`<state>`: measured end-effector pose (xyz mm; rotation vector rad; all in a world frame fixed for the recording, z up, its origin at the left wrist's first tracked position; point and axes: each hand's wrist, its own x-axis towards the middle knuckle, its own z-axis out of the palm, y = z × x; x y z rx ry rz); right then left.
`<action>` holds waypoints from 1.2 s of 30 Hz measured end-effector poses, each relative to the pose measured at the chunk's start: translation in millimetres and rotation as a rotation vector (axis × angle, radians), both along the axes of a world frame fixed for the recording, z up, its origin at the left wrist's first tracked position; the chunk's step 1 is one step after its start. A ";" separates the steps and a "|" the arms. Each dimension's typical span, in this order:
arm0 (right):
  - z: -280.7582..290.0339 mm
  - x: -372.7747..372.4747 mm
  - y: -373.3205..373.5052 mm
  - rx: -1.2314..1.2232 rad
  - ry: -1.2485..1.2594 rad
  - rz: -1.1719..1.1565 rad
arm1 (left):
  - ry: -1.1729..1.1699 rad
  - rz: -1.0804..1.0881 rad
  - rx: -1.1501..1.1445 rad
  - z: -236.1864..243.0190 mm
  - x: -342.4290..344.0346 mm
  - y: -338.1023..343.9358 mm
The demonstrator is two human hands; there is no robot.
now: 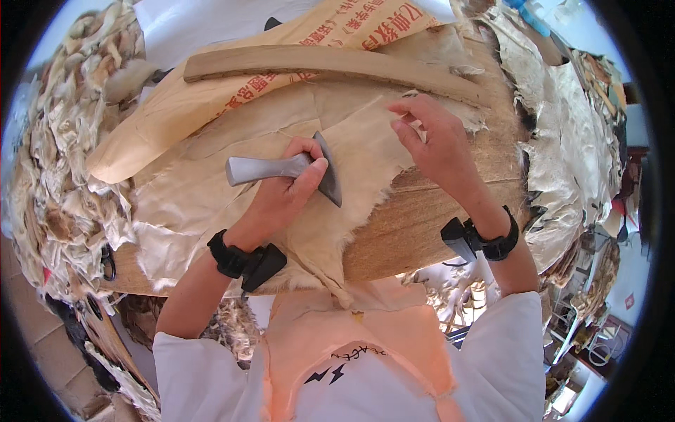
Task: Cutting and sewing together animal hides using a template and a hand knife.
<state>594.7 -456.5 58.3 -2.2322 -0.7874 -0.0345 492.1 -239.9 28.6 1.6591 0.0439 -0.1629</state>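
Observation:
My left hand (287, 184) is closed round the grey handle of a scraper (261, 169). Its broad, curved metal blade stands on the right side of my fist, close above a pale animal hide (295, 232). I cannot tell whether the blade's edge touches the skin. The hide lies spread with a ragged, furry right edge and a narrow end hanging at the board's near rim. Over its upper right part hovers my right hand (439, 144), fingers loosely bent, with a gap between thumb and forefinger and nothing seen in them.
Under the hide is a brown wooden board (422, 218). A long wooden bar (330, 62) lies across the far side, on brown printed paper (162, 133). Heaped hides (77, 133) stand at left, with more pale hides (569, 155) at right. My peach apron (351, 316) meets the near edge.

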 end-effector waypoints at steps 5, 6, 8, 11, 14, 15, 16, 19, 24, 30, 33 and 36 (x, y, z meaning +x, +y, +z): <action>-16.4 -0.4 -17.2 -0.215 -0.242 -0.154 | 0.052 -0.044 0.011 0.2 4.8 -0.5; -18.3 -1.3 -18.5 -0.266 -0.220 -0.178 | 0.053 -0.048 0.045 0.2 5.1 -0.5; -12.0 -2.8 -18.8 -0.323 -0.106 -0.202 | 0.055 -0.060 0.082 -1.5 5.9 -0.5; -5.1 3.7 -22.4 -0.359 0.085 -0.194 | -0.008 -0.074 0.138 -2.7 7.6 -1.2; 7.2 2.0 -18.1 -0.222 0.152 -0.105 | 0.111 -0.063 0.092 0.4 9.2 -1.2; 16.7 1.1 -9.0 -0.108 0.132 -0.034 | 0.162 -0.026 0.056 1.8 8.6 1.6; 29.6 -2.0 2.4 -0.092 0.320 0.032 | 0.215 0.015 0.021 1.2 8.4 4.6; 30.1 -37.6 35.5 0.175 0.548 0.226 | 0.103 0.015 0.091 -4.6 4.7 2.5; 6.8 -76.3 83.1 0.169 0.526 0.219 | 0.073 -0.015 0.078 -24.5 -14.3 22.8; -0.6 -76.4 117.3 0.352 0.522 0.164 | 0.110 -0.022 0.056 -45.8 -39.7 59.4; 4.6 -73.1 127.1 0.438 0.589 0.137 | 0.122 -0.013 0.042 -53.4 -39.3 71.9; 7.3 -66.9 122.2 0.451 0.464 0.090 | 0.112 -0.005 0.002 -64.9 -37.9 85.7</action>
